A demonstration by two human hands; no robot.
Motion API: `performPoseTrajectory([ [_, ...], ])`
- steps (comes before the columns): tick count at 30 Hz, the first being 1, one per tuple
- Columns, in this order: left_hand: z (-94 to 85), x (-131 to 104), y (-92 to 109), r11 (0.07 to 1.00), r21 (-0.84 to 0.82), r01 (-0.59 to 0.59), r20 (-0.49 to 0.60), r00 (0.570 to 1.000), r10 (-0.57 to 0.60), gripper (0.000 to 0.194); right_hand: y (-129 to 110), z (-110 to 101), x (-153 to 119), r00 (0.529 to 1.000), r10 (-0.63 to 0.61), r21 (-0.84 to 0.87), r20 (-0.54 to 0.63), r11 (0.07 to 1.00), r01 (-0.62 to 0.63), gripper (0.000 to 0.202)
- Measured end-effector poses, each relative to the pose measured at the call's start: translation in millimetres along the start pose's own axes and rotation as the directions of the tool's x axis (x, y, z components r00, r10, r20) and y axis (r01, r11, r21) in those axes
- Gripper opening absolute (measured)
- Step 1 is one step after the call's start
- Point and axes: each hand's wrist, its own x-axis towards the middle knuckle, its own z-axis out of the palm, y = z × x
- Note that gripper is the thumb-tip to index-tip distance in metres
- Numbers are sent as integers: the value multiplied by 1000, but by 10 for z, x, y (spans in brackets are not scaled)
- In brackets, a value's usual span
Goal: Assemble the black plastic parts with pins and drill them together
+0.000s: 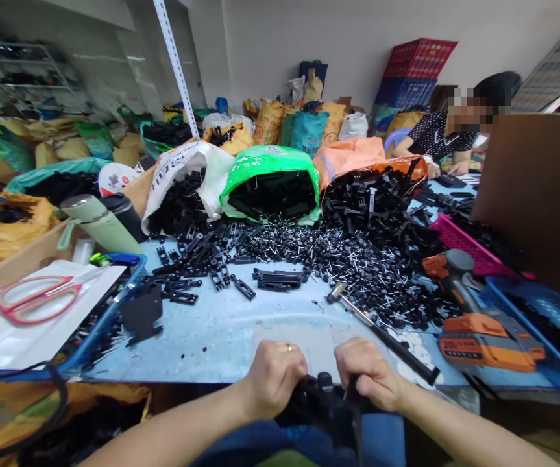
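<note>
Both hands are near the table's front edge, at the bottom centre. My left hand (pixel 278 378) is closed, its fingers wrapped round the left side of a black plastic part (pixel 326 395). On the other side, my right hand (pixel 368 374) grips the same dark assembly with curled fingers. The assembly sits low, over the lap, and its lower portion is blurred. Beyond the hands, a folded black part (pixel 280 279) lies on the light blue table (pixel 211 337). A hammer (pixel 381 334) rests to the right of my right hand.
Black knobs with metal pins (pixel 357 266) are heaped mid-table before white, green (pixel 272 155) and orange sacks. An orange cordless drill (pixel 488 344) and blue basket are at right. Red scissors (pixel 39 299) and a green flask (pixel 99 224) are at left. A person (pixel 442 136) sits back right.
</note>
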Motion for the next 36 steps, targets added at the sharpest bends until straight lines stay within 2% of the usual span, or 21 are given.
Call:
performPoseTrajectory([
  [2, 73, 6, 215, 976, -217, -25, -145, 989, -7, 56, -56, 234, 111, 979, 2, 206, -204, 978, 41, 46],
  [3, 136, 12, 272, 961, -273, -36, -233, 972, -30, 55, -6, 379, 172, 937, 14, 248, -350, 965, 78, 43],
  [4, 207, 22, 285, 954, -294, -48, -310, 950, -48, 55, 91, 520, 235, 868, 31, 260, -496, 959, 115, 40],
  [5, 276, 36, 252, 957, -282, -67, -368, 929, -44, 56, 225, 637, 299, 782, 48, 247, -621, 959, 137, 38],
  [6, 333, 55, 174, 968, -233, -90, -406, 914, -13, 57, 383, 711, 362, 712, 63, 218, -699, 967, 129, 35],
  [7, 373, 77, 58, 983, -149, -106, -417, 908, 35, 59, 553, 728, 424, 669, 76, 172, -739, 982, 79, 33],
  [8, 392, 99, -88, 994, -33, -109, -401, 912, 86, 62, 726, 679, 485, 663, 78, 88, -745, 996, -18, 32],
  [10, 375, 139, -420, 964, 260, -59, -308, 941, 141, 67, 1057, 399, 612, 721, 67, -164, -690, 956, -245, 32],
  [11, 348, 156, -584, 917, 398, -23, -232, 965, 124, 67, 1213, 192, 686, 760, 54, -327, -647, 882, -341, 32],
  [13, 286, 190, -871, 803, 596, -1, -59, 997, 44, 59, 1506, -265, 877, 785, 76, -413, -615, 817, -403, 32],
  [15, 232, 241, -1085, 718, 696, 3, 50, 997, -54, 46, 1782, -656, 1141, 824, 104, -481, -557, 769, -422, 31],
  [17, 184, 319, -1228, 657, 751, 67, 50, 986, -159, 41, 2049, -903, 1465, 872, 133, -563, -470, 716, -413, 25],
  [20, 76, 457, -1348, 606, 775, 181, -21, 965, -261, 47, 2436, -1063, 1982, 909, 186, -675, -373, 617, -404, 21],
  [23, -167, 570, -1428, 617, 746, 250, -103, 959, -263, 63, 2791, -1168, 2411, 902, 251, -747, -352, 505, -432, 27],
  [26, -616, 653, -1606, 585, 718, 378, -264, 925, -274, 57, 3099, -1300, 2678, 875, 301, -782, -380, 401, -477, 28],
  [28, -1003, 687, -1824, 505, 688, 521, -419, 853, -311, 46, 3266, -1377, 2777, 859, 315, -792, -404, 348, -501, 28],
  [31, -1562, 686, -2240, 335, 595, 730, -626, 683, -376, 39, 3418, -1450, 2855, 848, 329, -800, -415, 312, -513, 27],
  [33, -1835, 664, -2493, 260, 533, 805, -657, 587, -472, 36, 3435, -1477, 2879, 850, 337, -801, -404, 319, -507, 27],
  [34, -1931, 653, -2591, 249, 513, 821, -644, 560, -520, 33, 3417, -1488, 2885, 853, 341, -798, -396, 331, -503, 25],
  [36, -2046, 637, -2704, 263, 491, 830, -607, 543, -580, 27, 3332, -1507, 2880, 859, 349, -785, -376, 372, -495, 22],
])
